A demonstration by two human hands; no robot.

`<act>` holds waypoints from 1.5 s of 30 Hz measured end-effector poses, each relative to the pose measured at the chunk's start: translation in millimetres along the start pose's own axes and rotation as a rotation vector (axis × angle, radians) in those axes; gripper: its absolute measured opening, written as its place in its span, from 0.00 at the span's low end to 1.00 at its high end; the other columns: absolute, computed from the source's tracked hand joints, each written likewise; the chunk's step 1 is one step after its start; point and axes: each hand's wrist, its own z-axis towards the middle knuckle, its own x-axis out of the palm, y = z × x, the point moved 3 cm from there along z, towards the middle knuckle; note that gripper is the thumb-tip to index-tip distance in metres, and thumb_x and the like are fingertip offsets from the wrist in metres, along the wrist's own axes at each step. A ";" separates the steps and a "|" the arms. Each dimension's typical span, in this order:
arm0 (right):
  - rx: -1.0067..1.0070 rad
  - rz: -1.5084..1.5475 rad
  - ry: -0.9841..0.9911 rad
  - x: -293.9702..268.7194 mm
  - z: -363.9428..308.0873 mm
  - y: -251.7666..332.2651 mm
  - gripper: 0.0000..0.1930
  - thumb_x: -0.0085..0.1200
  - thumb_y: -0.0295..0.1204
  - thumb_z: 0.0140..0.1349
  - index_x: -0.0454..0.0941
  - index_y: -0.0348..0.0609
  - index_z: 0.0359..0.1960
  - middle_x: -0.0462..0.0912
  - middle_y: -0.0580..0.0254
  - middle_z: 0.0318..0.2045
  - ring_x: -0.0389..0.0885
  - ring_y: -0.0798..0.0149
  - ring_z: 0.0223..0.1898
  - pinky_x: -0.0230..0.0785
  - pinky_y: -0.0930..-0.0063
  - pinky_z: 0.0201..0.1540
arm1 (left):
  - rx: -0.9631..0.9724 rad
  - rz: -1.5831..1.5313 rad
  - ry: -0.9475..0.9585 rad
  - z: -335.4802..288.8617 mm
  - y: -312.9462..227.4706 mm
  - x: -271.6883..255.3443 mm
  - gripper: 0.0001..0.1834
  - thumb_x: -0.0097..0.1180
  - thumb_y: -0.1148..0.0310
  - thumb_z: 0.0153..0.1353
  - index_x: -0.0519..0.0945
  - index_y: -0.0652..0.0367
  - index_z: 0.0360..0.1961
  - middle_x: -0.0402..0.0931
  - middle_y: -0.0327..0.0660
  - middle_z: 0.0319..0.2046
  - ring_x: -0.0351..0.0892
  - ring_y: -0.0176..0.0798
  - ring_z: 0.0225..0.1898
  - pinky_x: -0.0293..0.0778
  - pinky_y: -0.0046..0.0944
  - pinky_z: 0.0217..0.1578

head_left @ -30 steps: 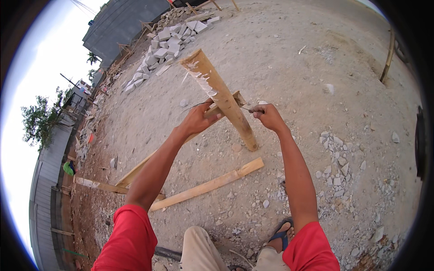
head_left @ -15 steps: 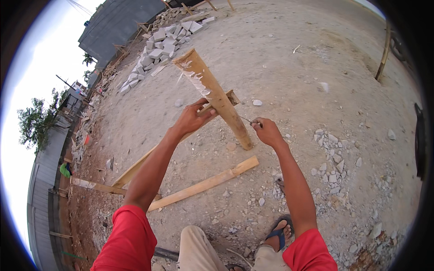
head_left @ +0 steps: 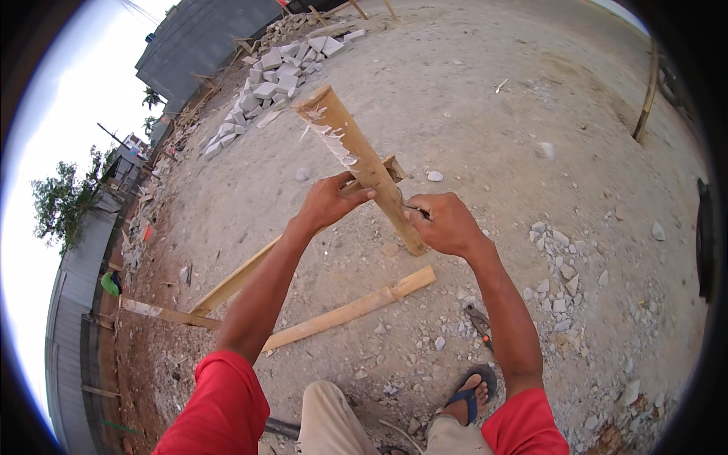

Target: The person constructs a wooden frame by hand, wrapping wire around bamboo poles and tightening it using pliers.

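Note:
A bamboo post (head_left: 350,144) with white splashes near its top stands in the ground before me. Behind it crosses a split-bamboo rail (head_left: 235,280), whose cut end (head_left: 394,168) juts out on the post's right. My left hand (head_left: 331,202) grips the rail where it meets the post, thumb against the post and some fingers hidden behind. Close to the post's right side, my right hand (head_left: 447,221) is closed on a thin dark wire (head_left: 406,203). How the wire runs behind the post cannot be seen.
Pliers (head_left: 479,326) with orange-marked handles lie on the ground beside my right forearm. A loose bamboo strip (head_left: 356,309) lies in front of my feet. Broken stones (head_left: 561,273) are scattered at the right, and pale blocks (head_left: 273,80) are heaped at the far left.
My right hand has moved left to the post with the wire, its back now turned up. The pliers show more fully beside my shifted forearm. My left hand keeps its hold.

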 end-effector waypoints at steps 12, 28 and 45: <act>-0.291 -0.217 0.007 -36.1 107.5 38.3 0.10 0.56 0.34 0.61 0.84 0.42 0.32 0.84 0.54 0.28 0.81 0.51 0.32 0.72 0.59 0.39 | 0.022 -0.084 -0.078 11.7 2.4 12.1 0.27 0.66 0.50 0.55 0.83 0.63 0.46 0.83 0.50 0.29 0.83 0.44 0.32 0.75 0.43 0.36; -0.108 0.477 -0.122 63.6 -2.5 5.6 0.14 0.54 0.27 0.63 0.80 0.29 0.46 0.83 0.50 0.27 0.78 0.64 0.25 0.69 0.71 0.30 | 0.175 0.001 -0.036 23.5 12.5 13.3 0.29 0.63 0.45 0.57 0.81 0.68 0.36 0.81 0.57 0.29 0.81 0.61 0.32 0.75 0.52 0.33; -0.172 0.696 -0.905 226.2 180.1 -93.6 0.16 0.52 0.29 0.67 0.71 0.43 0.55 0.73 0.56 0.50 0.73 0.64 0.51 0.68 0.68 0.52 | 0.256 -0.013 -0.022 29.2 19.5 16.7 0.30 0.60 0.45 0.60 0.78 0.66 0.45 0.81 0.56 0.34 0.80 0.61 0.38 0.73 0.52 0.39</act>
